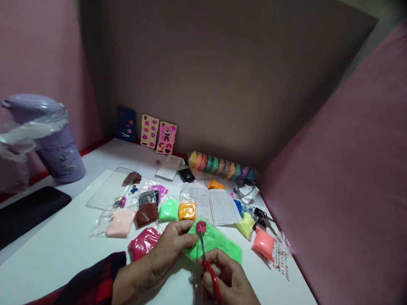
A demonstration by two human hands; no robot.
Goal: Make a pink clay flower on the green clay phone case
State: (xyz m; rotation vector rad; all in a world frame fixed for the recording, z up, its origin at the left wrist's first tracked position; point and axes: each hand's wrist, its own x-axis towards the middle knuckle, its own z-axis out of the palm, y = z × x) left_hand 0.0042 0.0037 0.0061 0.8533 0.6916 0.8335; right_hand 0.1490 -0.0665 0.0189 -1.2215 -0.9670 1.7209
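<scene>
at half past five, the left hand [169, 242] is pinching the green slab [223, 245] at its ten o'clock edge; the right hand [228, 278] is gripping red scissors [214, 277], fingers curled. the slab is seeming light, soft-faced, safest by its rim.

Scissors [214, 275] before notebook [223, 208], keys [261, 213] right

My left sleeve [85, 284] is plaid, red crossed with black, its dark-edged cuff [111, 268] ending short of my left hand [169, 241]. Beyond the sleeve that hand is bare; to the sleeve's right, so is my right hand [226, 278].
</scene>
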